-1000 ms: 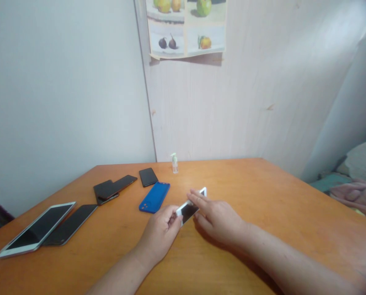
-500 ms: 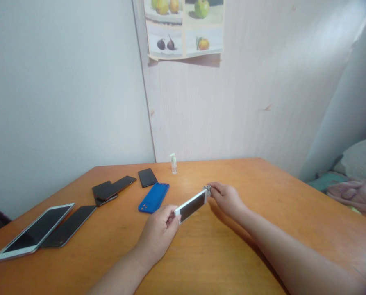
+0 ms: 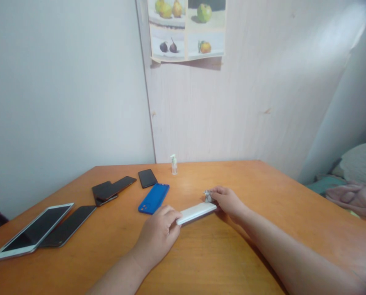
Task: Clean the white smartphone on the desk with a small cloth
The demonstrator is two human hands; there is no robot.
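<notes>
Over the worktop (image 3: 183, 266), the phone (image 3: 196, 212) points lengthwise from the left fingers (image 3: 172, 214), clamped on its near end, to the right fingers (image 3: 219, 192) (they pinch a grey wad (image 3: 208, 197)) beside its far end.

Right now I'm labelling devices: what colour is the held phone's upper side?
White; the phone shows this best in the head view.

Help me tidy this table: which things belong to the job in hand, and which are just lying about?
In use:
white phone, in the left hand
grey wad, in the right hand

Apparently lying about:
tablet
blue case
dark devices
pump bottle, upright
</notes>
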